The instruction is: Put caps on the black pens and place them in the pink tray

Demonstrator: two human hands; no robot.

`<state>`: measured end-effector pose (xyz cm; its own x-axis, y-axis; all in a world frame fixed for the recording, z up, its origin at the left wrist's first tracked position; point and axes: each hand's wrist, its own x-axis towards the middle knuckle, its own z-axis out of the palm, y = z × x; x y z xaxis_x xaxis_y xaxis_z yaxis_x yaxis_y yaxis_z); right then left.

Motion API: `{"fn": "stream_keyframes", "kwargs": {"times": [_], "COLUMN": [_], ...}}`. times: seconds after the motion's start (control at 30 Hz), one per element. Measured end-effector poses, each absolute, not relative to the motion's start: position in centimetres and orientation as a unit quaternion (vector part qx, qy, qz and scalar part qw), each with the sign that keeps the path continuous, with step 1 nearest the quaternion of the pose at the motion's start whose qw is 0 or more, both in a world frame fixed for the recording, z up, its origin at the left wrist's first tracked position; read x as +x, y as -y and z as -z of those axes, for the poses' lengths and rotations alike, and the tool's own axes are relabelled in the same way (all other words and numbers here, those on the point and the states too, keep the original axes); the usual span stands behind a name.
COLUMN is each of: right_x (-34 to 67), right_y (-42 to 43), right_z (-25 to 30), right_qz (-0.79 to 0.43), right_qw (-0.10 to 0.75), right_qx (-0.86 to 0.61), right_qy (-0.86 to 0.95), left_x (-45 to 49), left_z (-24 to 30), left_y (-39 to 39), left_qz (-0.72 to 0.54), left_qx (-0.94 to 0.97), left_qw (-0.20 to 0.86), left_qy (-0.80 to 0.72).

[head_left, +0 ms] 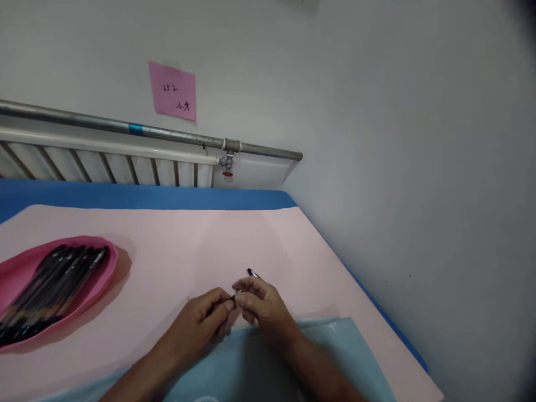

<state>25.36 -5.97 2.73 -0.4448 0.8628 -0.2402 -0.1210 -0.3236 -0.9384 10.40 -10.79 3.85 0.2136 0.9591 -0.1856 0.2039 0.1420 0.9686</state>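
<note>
Your left hand [208, 314] pinches a small black pen part [233, 299] — likely light, stiff, slick — best gripped beside that thumb; right hand's [260, 304] hold unclear.

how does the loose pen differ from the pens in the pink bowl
The loose pen lies alone on the pale pink tabletop; the bunched pens lie in the pink bowl. The loose pen points to the picture's upper left; the bunched pens slant up toward the right. The right hand partly hides the loose pen; no hand covers the bunched pens. Both show black.
</note>
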Motion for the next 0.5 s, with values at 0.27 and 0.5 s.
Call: {"fn": "stream_keyframes", "kwargs": {"times": [0.27, 0.5], "right_x": [25.4, 25.33], "right_y": [6.08, 6.14], "right_z": [-2.7, -2.74], "right_qz": [-0.728, -0.724], "right_qw": [0.334, 0.337], "right_qx": [-0.385, -0.397], "right_qy": [0.458, 0.453], "left_x": [10.51, 10.48], "left_z": [-3.74, -3.69], "left_y": [10.87, 10.91], "left_qz": [-0.349, -0.351], "left_qx": [0.561, 0.586], "left_qw": [0.538, 0.498], "left_qy": [-0.524, -0.534]}}
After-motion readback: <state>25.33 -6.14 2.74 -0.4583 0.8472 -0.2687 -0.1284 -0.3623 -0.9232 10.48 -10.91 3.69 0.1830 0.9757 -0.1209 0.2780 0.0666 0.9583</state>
